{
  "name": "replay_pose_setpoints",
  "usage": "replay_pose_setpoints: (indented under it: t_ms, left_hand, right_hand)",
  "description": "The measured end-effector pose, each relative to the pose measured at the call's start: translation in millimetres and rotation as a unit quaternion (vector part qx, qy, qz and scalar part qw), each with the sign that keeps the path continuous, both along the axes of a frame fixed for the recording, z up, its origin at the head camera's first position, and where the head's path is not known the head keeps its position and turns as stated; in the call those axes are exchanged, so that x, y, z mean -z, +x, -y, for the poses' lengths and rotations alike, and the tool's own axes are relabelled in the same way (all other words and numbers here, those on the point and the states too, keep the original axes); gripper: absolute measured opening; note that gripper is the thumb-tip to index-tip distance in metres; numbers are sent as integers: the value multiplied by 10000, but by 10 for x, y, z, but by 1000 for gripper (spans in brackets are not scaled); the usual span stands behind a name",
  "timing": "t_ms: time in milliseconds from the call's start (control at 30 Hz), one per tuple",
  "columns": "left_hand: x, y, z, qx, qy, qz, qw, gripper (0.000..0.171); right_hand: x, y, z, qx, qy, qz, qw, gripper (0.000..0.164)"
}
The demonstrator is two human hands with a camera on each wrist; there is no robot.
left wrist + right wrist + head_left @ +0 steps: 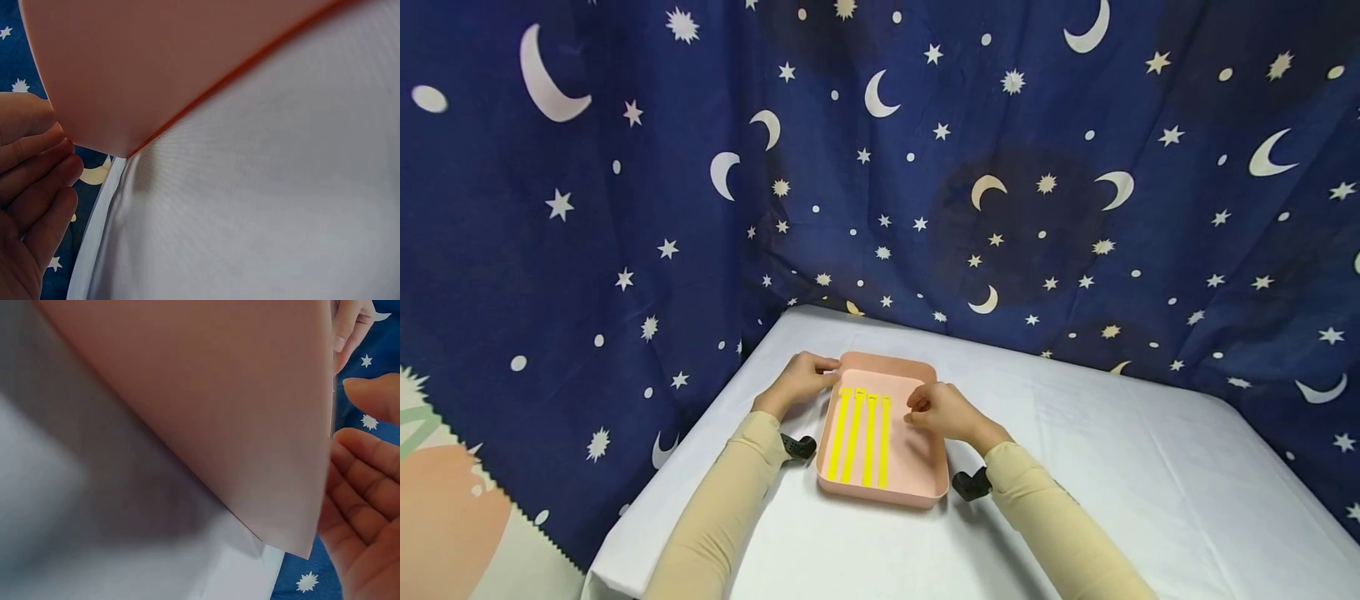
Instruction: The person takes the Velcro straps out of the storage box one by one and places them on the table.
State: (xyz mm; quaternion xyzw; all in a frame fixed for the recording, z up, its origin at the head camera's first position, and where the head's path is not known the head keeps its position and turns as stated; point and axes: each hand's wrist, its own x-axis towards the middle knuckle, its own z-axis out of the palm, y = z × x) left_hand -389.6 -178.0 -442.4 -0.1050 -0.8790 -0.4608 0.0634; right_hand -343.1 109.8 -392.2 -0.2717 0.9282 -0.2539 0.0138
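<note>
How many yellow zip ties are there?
4, side by side toward the left in the pink tray: leftmost tie, second tie, third tie, rightmost tie. No others show.

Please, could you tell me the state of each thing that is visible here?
Pink tray: upright, open-topped.
Four yellow straps: straight, side by side in the tray.
Left hand: at the tray's left rim.
Right hand: over the tray, visibly empty.
White cloth: spread, lightly creased.
Blue curtain: hanging.

I count two hands (pixel 800 382) (pixel 953 411), one tray (pixel 917 467), four apparent cable ties (pixel 853 437).
</note>
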Motion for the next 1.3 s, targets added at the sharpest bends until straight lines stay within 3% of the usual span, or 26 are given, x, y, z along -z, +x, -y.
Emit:
replay_pose_setpoints:
  t_ms: [233, 1000, 1300]
  left_hand:
    - [8, 9, -1, 18, -102, -20, 9999, 36]
    - [-16, 48, 22, 11, -62, 31, 10000, 35]
    - [-59, 69, 6, 45, -139, 106, 9998, 37]
  right_hand:
    - [66, 32, 22, 56, 2, 152, 9999, 22]
    - [41, 153, 131, 426, 198, 518, 9976, 15]
    - [47, 221, 158, 312, 231, 596, 9975, 13]
